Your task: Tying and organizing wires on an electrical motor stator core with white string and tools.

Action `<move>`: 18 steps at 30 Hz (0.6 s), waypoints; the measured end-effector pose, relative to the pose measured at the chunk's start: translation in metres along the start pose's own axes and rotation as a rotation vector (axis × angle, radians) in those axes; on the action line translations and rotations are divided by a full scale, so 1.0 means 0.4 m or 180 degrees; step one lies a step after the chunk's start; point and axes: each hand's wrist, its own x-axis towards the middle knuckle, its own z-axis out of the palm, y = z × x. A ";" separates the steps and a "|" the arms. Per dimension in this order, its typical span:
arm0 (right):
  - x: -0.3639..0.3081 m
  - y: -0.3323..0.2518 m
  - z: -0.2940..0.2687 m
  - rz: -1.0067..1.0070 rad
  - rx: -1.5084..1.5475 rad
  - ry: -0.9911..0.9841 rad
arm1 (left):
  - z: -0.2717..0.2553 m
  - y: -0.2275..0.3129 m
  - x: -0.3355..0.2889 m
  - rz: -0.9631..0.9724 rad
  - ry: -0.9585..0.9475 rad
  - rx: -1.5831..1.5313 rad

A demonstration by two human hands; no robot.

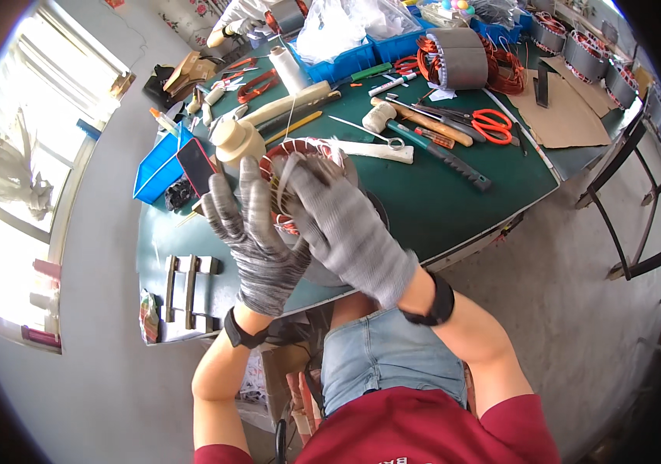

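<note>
One stator sits under the left hand, spread, and right hand, grip unclear; cord shows on its rim, lacing seemingly unfinished.

From the wearer's head, the fisheye view looks down and toward twelve o'clock over the green table, with the left hand and right hand close at centre, the red shirt nearer at six, a window farther at nine.
</note>
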 end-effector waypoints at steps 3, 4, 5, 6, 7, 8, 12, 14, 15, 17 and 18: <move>-0.133 0.009 -0.079 0.0174 -0.0610 -0.0099 | -0.009 -0.017 -0.004 -0.0235 -0.0408 -0.0750; -0.222 0.029 -0.130 0.0326 -0.0654 0.0000 | -0.011 -0.026 -0.007 -0.0074 -0.0692 -0.0743; -0.307 0.030 -0.199 0.1013 -0.0592 -0.0153 | -0.016 -0.026 -0.001 0.0090 -0.0969 -0.0817; -0.383 0.035 -0.257 0.2362 -0.0109 0.0111 | -0.024 -0.026 0.001 0.0063 -0.0976 -0.0802; -0.518 0.067 -0.324 0.3190 0.0521 0.0883 | -0.026 -0.013 0.016 -0.0009 -0.1032 -0.1009; -0.541 0.058 -0.337 0.3189 0.0465 0.0869 | -0.029 -0.003 0.024 -0.0079 -0.1098 -0.1149; -0.529 0.071 -0.334 0.3613 0.1144 0.1860 | -0.032 -0.035 0.037 0.0166 -0.1424 -0.1209; -0.376 0.079 -0.236 0.2397 0.0203 0.0535 | -0.041 -0.021 0.038 0.0167 -0.1665 -0.0904; -0.259 0.077 -0.183 0.0510 -0.1016 0.0136 | -0.042 -0.016 0.043 0.0204 -0.1883 -0.0628; -0.109 0.021 -0.076 0.0319 -0.0827 -0.0038 | -0.043 -0.012 0.035 0.0197 -0.2045 -0.0334; -0.089 0.034 -0.050 0.0230 -0.0979 -0.0291 | -0.038 0.011 0.036 0.0379 -0.1876 -0.0074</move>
